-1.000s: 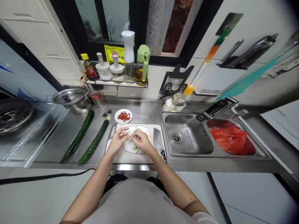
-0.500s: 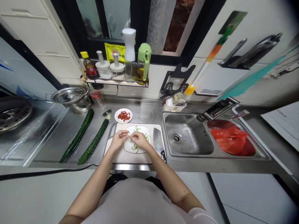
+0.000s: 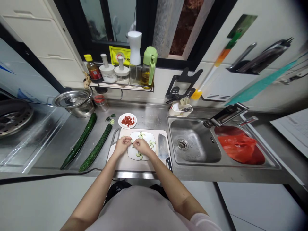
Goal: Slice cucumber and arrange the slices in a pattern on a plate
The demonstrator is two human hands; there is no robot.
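Over the left part of a white square plate [image 3: 144,158], my left hand [image 3: 122,145] and my right hand [image 3: 142,147] meet fingertip to fingertip. Both are closed in a pinch on a small pale cucumber slice [image 3: 132,141], partly covered by the fingers. Thin green-edged cucumber slices [image 3: 139,156] lie on the plate in curved pinwheel groups. The plate rests on a pale cutting board [image 3: 134,166]. A kitchen knife [image 3: 163,146] with a black handle lies on the board's right side. Behind the board, a small white dish holds chopped red pieces [image 3: 127,121].
Two whole cucumbers [image 3: 96,148] lie left of the board, with cucumber scraps [image 3: 111,121] behind them. A lidded steel pot [image 3: 74,101] stands farther back. To the right is a steel sink [image 3: 194,141] with a red plastic bag [image 3: 238,146]. Bottles and jars line a wall shelf [image 3: 120,86].
The hands stay over the plate's left part, with small finger movements around the slice. The whole view has shifted slightly; the other things keep their places.
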